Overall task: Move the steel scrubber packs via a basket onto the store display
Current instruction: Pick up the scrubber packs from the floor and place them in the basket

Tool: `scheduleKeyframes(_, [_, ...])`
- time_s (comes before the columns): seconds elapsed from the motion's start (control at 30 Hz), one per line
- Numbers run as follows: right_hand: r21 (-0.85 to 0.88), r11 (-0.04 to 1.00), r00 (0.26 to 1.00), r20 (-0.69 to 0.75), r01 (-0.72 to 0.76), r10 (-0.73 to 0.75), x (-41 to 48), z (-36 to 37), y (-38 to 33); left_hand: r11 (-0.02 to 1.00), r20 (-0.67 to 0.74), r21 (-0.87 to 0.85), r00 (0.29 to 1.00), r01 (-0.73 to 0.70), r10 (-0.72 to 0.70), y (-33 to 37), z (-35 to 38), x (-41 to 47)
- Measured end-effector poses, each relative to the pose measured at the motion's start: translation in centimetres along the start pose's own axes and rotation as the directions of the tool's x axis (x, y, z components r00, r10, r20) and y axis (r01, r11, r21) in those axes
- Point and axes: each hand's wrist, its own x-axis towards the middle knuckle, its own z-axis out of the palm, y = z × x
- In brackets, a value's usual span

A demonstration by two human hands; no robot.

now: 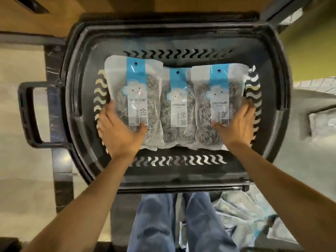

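Pale flooring is seen to left and right, with a wood-toned surface beyond, and a dark basket (pixel 181 33) is viewed from straight above; what it stands on cannot be told. Its handle (pixel 29 115) is folded out to the left. Three packs are laid flat on its floor in a row, blue headers to the far side: a left pack (pixel 134 99), a middle pack (pixel 177 106) partly overlapped by its neighbours, and a right pack (pixel 220 99).

The row is bracketed by both arms, which are stretched forward from the near side. The left hand (pixel 118 131) is set at the near left corner of the left pack, its thumb resting on the film. The right hand (pixel 236 124) is mirrored on the right pack. On both hands the fingers (pixel 107 111) are released, extended along the outer edges and not curled round anything; whether their tips are slipped under the packs cannot be told.

Loading is judged to be the stage in hand, since pale bags (pixel 245 215), seemingly more stock, are seen near right beside the jeans (pixel 158 224). For this step to be done well, the outer packs should be pressed gently inward and kept flat, so that the row is held snug and is not shifted when the basket is carried. The slippery film should not be squeezed hard.
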Motion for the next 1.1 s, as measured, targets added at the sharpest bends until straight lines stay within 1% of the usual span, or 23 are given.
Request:
scheduleKeyframes(0.03, [-0.096, 0.987, 0.99, -0.038, 0.131, -0.136, -0.1, 0.1, -0.4, 0.988, -0.009, 0.064, 0.99, -0.14, 0.141, 0.6, 0.0, 0.0])
scheduleKeyframes(0.07, [-0.175, 0.951, 0.963, -0.04, 0.256, -0.267, -0.1, 0.3, -0.6, 0.951, 0.04, 0.132, 0.96, -0.279, 0.276, 1.2, 0.1, 0.2])
scheduleKeyframes(0.1, [-0.238, 0.906, 0.933, -0.004, 0.349, -0.36, 0.1, 0.6, -0.9, 0.9, 0.129, 0.19, 0.918, -0.393, 0.374, 1.8, 0.3, 0.7])
scheduleKeyframes(0.13, [-0.287, 0.867, 0.911, 0.049, 0.407, -0.411, 0.5, 1.2, -0.7, 0.851, 0.226, 0.242, 0.88, -0.466, 0.418, 2.2, 0.7, 1.2])
scheduleKeyframes(0.17, [-0.324, 0.841, 0.899, 0.1, 0.434, -0.425, 1.0, 1.9, -0.4, 0.815, 0.308, 0.288, 0.855, -0.502, 0.417, 2.1, 1.3, 1.8])
scheduleKeyframes(0.2, [-0.356, 0.819, 0.893, 0.15, 0.45, -0.425, 1.5, 2.5, 0.0, 0.798, 0.349, 0.321, 0.847, -0.51, 0.401, 1.6, 1.8, 2.2])
scheduleKeyframes(0.3, [-0.385, 0.78, 0.869, 0.243, 0.494, -0.43, 2.9, 3.9, 1.6, 0.797, 0.33, 0.318, 0.848, -0.514, 0.416, -1.1, 2.8, 2.8])
scheduleKeyframes(0.4, [-0.397, 0.757, 0.854, 0.278, 0.518, -0.439, 3.8, 4.3, 2.3, 0.773, 0.334, 0.325, 0.831, -0.544, 0.444, -2.6, 3.0, 3.0])
scheduleKeyframes(0.53, [-0.394, 0.764, 0.857, 0.294, 0.511, -0.423, 3.3, 3.7, 1.7, 0.759, 0.347, 0.372, 0.838, -0.534, 0.42, -1.8, 2.7, 2.8])
scheduleKeyframes(0.63, [-0.329, 0.796, 0.852, 0.327, 0.508, -0.409, 2.6, 2.0, 0.9, 0.768, 0.386, 0.385, 0.845, -0.512, 0.37, -0.4, 1.6, 2.5])
scheduleKeyframes(0.73, [-0.22, 0.832, 0.842, 0.327, 0.509, -0.429, 0.5, -0.7, -0.3, 0.805, 0.411, 0.358, 0.854, -0.474, 0.32, 2.4, -0.8, 1.0])
scheduleKeyframes(0.83, [-0.102, 0.85, 0.837, 0.272, 0.516, -0.476, -2.9, -4.5, -1.8, 0.818, 0.443, 0.317, 0.837, -0.481, 0.32, 6.0, -4.3, -1.4])
scheduleKeyframes(0.9, [-0.022, 0.857, 0.847, 0.163, 0.515, -0.506, -5.4, -8.0, -2.8, 0.803, 0.472, 0.298, 0.811, -0.517, 0.347, 8.7, -7.5, -2.8])
scheduleKeyframes(1.0, [0.062, 0.867, 0.869, -0.04, 0.495, -0.493, -8.9, -14.2, -3.8, 0.704, 0.466, 0.275, 0.731, -0.655, 0.498, 13.4, -13.7, -3.9])
scheduleKeyframes(1.1, [0.072, 0.861, 0.855, -0.181, 0.504, -0.485, -11.7, -20.4, -4.0, 0.629, 0.473, 0.251, 0.66, -0.736, 0.584, 18.3, -20.0, -4.7])
